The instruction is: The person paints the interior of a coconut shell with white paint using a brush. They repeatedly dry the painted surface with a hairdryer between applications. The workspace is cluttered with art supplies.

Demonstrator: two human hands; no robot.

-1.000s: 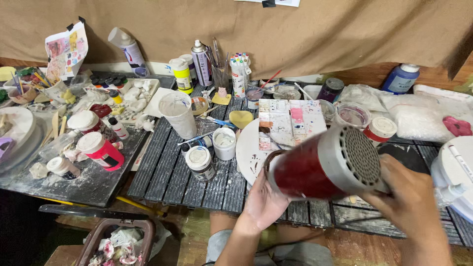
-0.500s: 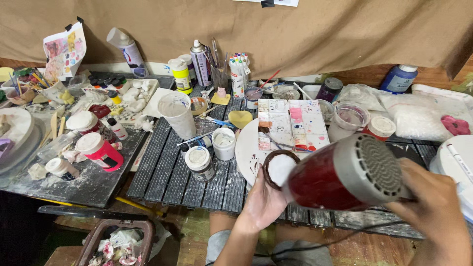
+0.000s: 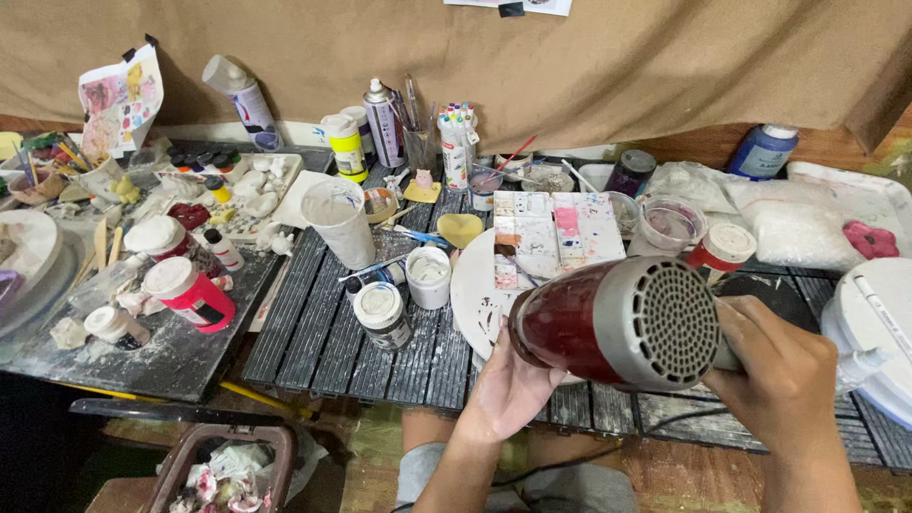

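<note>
Right hand clamped on red hair dryer (grille toward camera); left hand, at its 7 o'clock, open-palmed beneath the nozzle.

Red hair dryer with grey perforated rear grille, held level, nozzle pointing left over the slatted table.

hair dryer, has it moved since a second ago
Yes. The hair dryer has swung leftward, its rear grille turning toward the camera, judged against the paint palette.
</note>
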